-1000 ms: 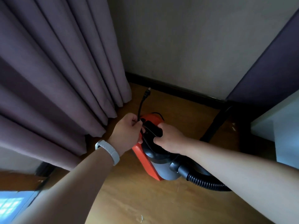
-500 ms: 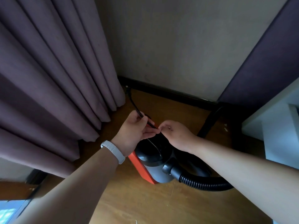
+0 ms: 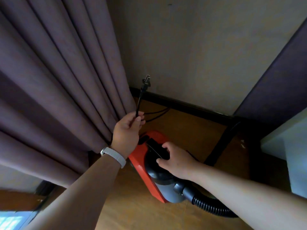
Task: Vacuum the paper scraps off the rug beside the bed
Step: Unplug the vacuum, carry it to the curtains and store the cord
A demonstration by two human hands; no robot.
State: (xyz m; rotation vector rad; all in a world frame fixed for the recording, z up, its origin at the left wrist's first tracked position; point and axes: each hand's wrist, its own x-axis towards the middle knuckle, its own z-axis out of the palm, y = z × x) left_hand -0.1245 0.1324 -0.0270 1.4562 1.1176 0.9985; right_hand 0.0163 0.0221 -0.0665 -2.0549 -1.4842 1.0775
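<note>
The left hand (image 3: 127, 131) wears a pale grey-white wristband (image 3: 114, 156), a flat, textured strap fitted close round the wrist, with a small metal clasp at its outer end. Either side of the wristband the arm is bare, and the right hand (image 3: 178, 161) and forearm are bare too.

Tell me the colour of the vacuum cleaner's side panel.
The side panel is orange-red, seen best in the head view.

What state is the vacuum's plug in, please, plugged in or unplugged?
Unplugged: the left hand holds the cord, and the plug points up, prongs bare.
</note>
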